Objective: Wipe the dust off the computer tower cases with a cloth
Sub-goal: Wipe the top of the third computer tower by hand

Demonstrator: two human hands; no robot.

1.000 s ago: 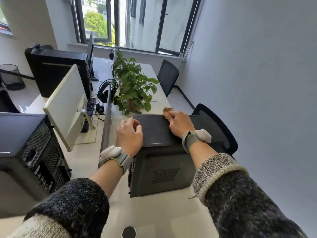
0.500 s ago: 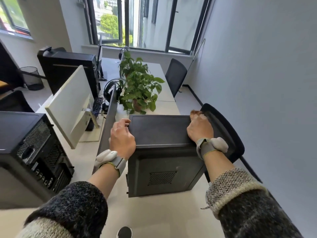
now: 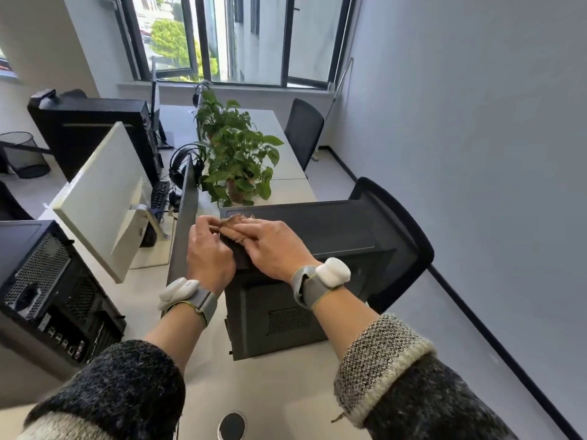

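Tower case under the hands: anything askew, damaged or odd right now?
Nothing spilled or visibly damaged. The tower case sits close to the right edge of the desk, beside the chair; any overhang is hidden. The left hand pinches the cloth, bunched under the right hand, at the top's near left corner.

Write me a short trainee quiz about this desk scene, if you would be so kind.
1. Where on top of the tower case is the brown cloth, as the person sees it? A: left end. B: middle. C: right end.
2. True or false: the right hand lies over the cloth.
3. Fill in: just beyond the case stands a potted ___.
Key: 1 A; 2 true; 3 plant.
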